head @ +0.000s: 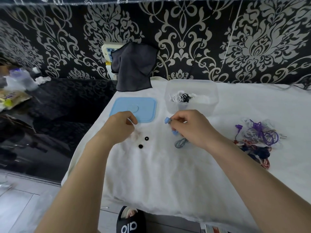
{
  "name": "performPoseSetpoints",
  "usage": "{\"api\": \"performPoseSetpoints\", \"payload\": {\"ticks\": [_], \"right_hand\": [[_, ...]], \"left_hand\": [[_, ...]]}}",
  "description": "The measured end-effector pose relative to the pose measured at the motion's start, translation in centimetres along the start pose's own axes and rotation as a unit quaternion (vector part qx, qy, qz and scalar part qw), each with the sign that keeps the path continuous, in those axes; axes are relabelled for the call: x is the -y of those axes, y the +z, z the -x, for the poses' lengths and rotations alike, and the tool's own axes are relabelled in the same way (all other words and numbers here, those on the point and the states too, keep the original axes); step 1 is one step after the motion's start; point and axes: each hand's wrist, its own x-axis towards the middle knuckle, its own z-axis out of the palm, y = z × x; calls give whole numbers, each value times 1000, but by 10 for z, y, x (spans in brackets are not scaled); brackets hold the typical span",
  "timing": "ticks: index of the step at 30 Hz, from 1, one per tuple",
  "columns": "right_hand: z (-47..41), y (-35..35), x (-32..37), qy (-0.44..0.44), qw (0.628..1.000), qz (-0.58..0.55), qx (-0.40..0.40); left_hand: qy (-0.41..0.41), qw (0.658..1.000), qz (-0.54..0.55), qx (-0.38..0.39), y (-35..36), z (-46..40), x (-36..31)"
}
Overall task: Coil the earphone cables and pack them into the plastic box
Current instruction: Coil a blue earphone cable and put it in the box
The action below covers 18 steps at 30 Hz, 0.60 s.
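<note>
A clear plastic box (pixel 208 105) stands on the white cloth at the back, with coiled white and black earphones (pixel 180 97) inside. Its light blue lid (pixel 143 106) lies flat to the left. My right hand (pixel 190 127) is closed on a blue earphone (pixel 168 121), whose grey-blue cable coil (pixel 180 142) hangs below the palm onto the cloth. My left hand (pixel 120 126) hovers at the lid's near edge with fingers pinched together; whether anything is between them is not visible. Two small black ear tips (pixel 143 142) lie on the cloth between my hands.
A tangled heap of purple, white, red and dark blue earphones (pixel 259 138) lies at the right. A dark grey cloth (pixel 133 66) hangs over a wall socket at the back. The table's left edge drops to a dark glossy surface (pixel 67 106). A slipper (pixel 129 221) shows below.
</note>
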Motion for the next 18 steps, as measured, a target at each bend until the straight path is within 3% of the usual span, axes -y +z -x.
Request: {"api": "performPoseSetpoints", "payload": {"ticks": [3,9,18], "right_hand": [[2,1,2,5,1000,-17,15],[5,3,5,16,999,-12,40],[7,4,4,18,999,-2,41]], "left_hand": [[-7,1000,-4,-9,-5,0,5],[24,992,-35,116,-4,9,9],[28,994,-54,90,11,10,9]]}}
